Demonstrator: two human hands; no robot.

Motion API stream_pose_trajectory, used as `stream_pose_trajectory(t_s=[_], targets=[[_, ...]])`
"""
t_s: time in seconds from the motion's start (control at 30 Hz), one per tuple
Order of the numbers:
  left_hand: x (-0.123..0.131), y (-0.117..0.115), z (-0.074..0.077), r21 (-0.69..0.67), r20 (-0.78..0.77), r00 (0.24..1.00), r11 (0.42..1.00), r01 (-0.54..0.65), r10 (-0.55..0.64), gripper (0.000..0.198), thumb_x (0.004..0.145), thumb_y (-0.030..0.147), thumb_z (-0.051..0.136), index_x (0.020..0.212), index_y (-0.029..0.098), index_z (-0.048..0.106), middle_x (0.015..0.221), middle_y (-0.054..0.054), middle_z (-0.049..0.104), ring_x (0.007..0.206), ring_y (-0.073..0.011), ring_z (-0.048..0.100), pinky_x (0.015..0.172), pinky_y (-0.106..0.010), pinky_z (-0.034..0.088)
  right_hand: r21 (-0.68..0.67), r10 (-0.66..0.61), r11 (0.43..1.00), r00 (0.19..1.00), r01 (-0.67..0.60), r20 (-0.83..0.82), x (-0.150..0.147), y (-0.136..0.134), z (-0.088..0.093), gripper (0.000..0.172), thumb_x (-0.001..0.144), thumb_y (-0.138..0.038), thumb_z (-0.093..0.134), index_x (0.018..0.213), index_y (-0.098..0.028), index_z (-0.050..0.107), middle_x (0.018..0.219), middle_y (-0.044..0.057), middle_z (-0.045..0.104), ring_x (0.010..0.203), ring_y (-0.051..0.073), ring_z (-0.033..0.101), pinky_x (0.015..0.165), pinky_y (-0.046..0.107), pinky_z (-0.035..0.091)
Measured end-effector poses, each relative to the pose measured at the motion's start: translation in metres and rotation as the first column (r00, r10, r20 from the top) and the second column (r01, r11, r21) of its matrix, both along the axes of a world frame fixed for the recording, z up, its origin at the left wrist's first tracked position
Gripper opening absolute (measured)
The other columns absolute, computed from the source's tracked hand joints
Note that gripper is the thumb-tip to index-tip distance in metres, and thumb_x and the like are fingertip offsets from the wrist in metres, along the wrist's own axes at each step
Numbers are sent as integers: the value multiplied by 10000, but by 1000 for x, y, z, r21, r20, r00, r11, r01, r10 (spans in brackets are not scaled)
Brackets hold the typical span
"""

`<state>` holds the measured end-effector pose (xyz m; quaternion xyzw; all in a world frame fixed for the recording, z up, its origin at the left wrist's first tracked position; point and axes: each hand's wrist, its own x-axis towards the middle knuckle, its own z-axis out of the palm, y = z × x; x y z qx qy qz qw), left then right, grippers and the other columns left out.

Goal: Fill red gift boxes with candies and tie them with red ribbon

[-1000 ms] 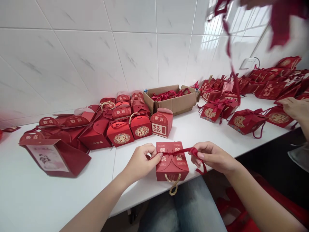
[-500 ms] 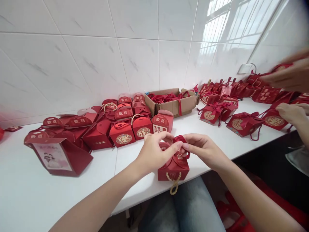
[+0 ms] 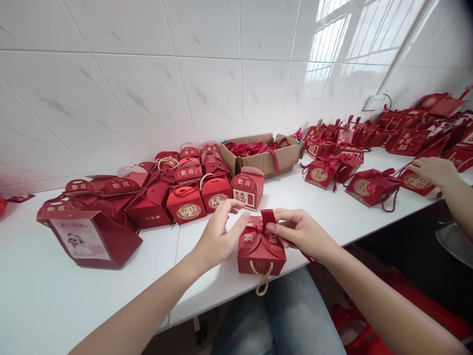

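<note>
A small red gift box (image 3: 261, 261) with a curved-flap top sits at the table's front edge, a looped gold cord hanging from its near side. My right hand (image 3: 301, 231) pinches a dark red ribbon (image 3: 268, 218) that stands up from the top of the box, and a tail of it trails below the hand. At the left side of the box is my left hand (image 3: 221, 236), its thumb and fingers apart with nothing between them. Part of the box's top is hidden behind my right fingers.
Red boxes (image 3: 186, 209) crowd the table on the left. Behind stands an open cardboard box (image 3: 264, 160) full of red ribbons. Ribbon-tied boxes (image 3: 373, 186) stand on the right, where another person's hand (image 3: 434, 170) rests by one. A socket (image 3: 375, 102) is on the tiled wall.
My left hand has let go of the ribbon and moved left, opening. My right hand still holds the ribbon, slightly lower. The other person's raised hand has left the view.
</note>
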<state>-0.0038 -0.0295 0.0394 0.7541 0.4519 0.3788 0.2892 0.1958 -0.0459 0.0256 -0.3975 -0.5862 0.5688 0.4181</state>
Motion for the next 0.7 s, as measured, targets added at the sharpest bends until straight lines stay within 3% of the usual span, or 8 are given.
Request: stream_pose_trajectory(t_s=[0.1,0.23,0.3,0.4,0.47,0.57,0.63,0.7], targets=[[-14,2,-16,-225,-101,995,974,0,-23,318,873,485,469,993,195,523,983,-62,624,894,-199,590,799,-345,478,-19,72,997,996,-71,51,1,1,0,374,791,-473,647,938,-129,664,468,-69,487,359,34,352,396,199,286],[-22,0,-20,-405,-111,981,909,102,-160,429,861,559,430,680,179,514,609,15,512,573,-128,484,545,-249,414,-16,85,996,994,-85,68,-4,4,1,335,800,-463,617,881,-141,656,685,7,663,345,32,397,377,210,320],[-24,0,-9,-442,-70,985,891,109,-155,446,830,555,490,583,186,439,510,47,409,480,-96,395,453,-219,321,14,0,1000,990,-2,142,-10,4,3,279,807,-408,602,859,-143,671,727,35,692,388,63,460,396,226,364],[-25,2,18,-452,25,977,869,200,-212,414,808,491,564,563,179,445,488,51,422,460,-80,377,456,-219,298,235,-186,965,934,115,306,-19,3,8,188,806,-269,577,871,-152,710,762,63,725,595,146,606,568,271,464],[-22,3,38,-440,103,955,848,294,-278,380,812,447,583,568,172,490,492,43,455,478,-81,404,494,-227,330,400,-200,916,896,28,397,-22,1,13,199,805,-192,541,881,-171,724,846,65,739,708,173,634,671,293,469],[-8,6,57,-412,185,925,828,380,-332,310,818,391,602,604,169,572,519,30,518,511,-91,461,545,-239,383,475,-71,859,876,-189,477,-22,-3,18,225,787,-134,517,893,-182,709,791,28,719,654,147,594,636,268,441],[4,11,60,-398,251,902,812,427,-351,220,813,368,619,709,175,642,631,8,608,609,-110,543,618,-247,431,468,-69,864,874,-189,480,-20,-4,18,140,798,-186,550,771,-162,685,657,11,666,571,125,537,571,250,408],[11,18,55,-373,337,879,809,454,-338,204,800,377,640,880,193,672,808,-16,668,765,-135,602,734,-264,460,440,-128,892,875,-105,467,-18,-4,14,248,835,-288,554,645,-155,643,585,14,629,530,119,508,537,250,386]])
